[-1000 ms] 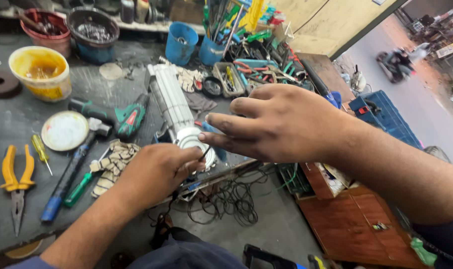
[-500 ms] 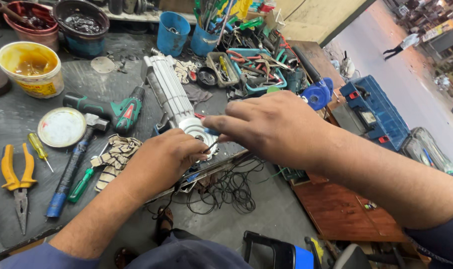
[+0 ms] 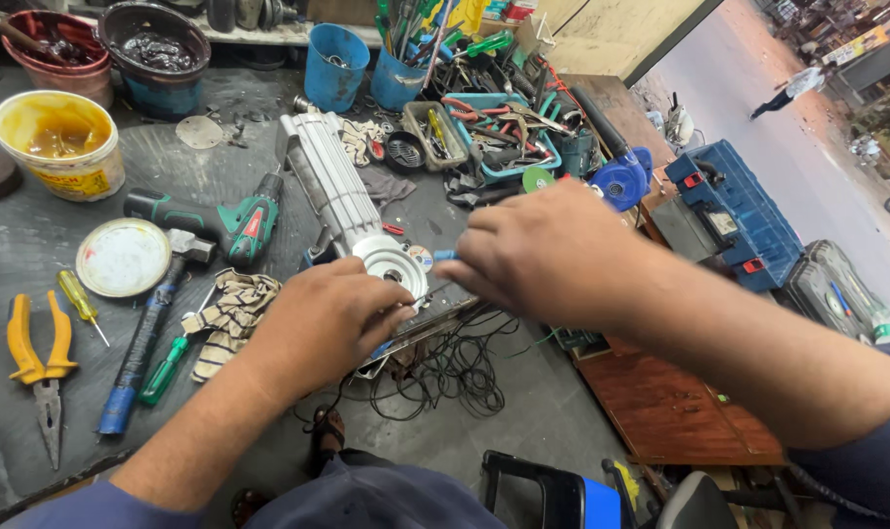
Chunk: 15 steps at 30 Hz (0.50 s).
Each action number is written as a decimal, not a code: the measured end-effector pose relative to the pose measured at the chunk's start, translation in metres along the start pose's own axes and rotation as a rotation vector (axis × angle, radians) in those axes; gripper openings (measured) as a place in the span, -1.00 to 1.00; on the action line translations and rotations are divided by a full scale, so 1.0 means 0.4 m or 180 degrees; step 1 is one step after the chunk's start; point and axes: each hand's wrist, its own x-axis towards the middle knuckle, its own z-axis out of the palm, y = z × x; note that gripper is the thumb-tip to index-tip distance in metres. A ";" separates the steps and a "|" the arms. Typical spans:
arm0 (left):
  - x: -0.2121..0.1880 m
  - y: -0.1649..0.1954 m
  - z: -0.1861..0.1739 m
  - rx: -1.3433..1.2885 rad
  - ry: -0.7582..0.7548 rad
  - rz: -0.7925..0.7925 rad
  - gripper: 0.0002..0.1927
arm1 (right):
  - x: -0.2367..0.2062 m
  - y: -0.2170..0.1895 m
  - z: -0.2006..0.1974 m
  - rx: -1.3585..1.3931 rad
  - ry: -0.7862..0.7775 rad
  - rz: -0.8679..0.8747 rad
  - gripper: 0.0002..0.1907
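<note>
A long ribbed silver motor housing (image 3: 329,188) lies on the dark workbench (image 3: 34,245), its round end plate (image 3: 390,264) facing me at the bench edge. My left hand (image 3: 323,323) rests on that end plate, fingertips pinching at its lower rim. My right hand (image 3: 543,255) hovers just to the right of the plate, fingers curled around a small blue-handled tool (image 3: 446,255) whose tip points at the plate. A tangle of black wire (image 3: 445,367) hangs below the housing.
A green cordless drill (image 3: 215,220), hammer (image 3: 146,328), striped rag (image 3: 228,309), green screwdriver (image 3: 166,370), yellow pliers (image 3: 39,358), round lid (image 3: 122,257) and yellow bucket (image 3: 58,142) lie left. Tool trays (image 3: 494,132) and blue cups (image 3: 335,64) stand behind. A blue case (image 3: 729,211) sits right.
My right hand has drawn back to the right, uncovering the round end plate. My left hand stays at the plate's rim. The view has shifted a little.
</note>
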 end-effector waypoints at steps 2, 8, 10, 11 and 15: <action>0.001 0.003 0.008 0.0075 0.0099 0.0224 -0.86 | 0.013 -0.013 0.009 0.0574 0.0035 0.0503 -0.56; 0.003 0.001 0.018 0.0155 0.0207 0.0246 -0.87 | -0.015 0.037 -0.045 0.0367 0.1608 -0.0720 -0.67; 0.005 -0.001 0.017 0.0145 0.0212 0.0268 -0.87 | -0.016 0.041 -0.055 0.0077 0.1649 -0.1086 -0.71; 0.005 -0.001 0.017 0.0137 0.0191 0.0254 -0.87 | -0.008 0.034 -0.051 0.0022 0.1282 -0.1027 -0.67; 0.004 0.001 0.016 0.0095 0.0086 0.0105 -0.87 | 0.025 -0.006 0.002 0.1246 -0.0255 0.0762 -0.49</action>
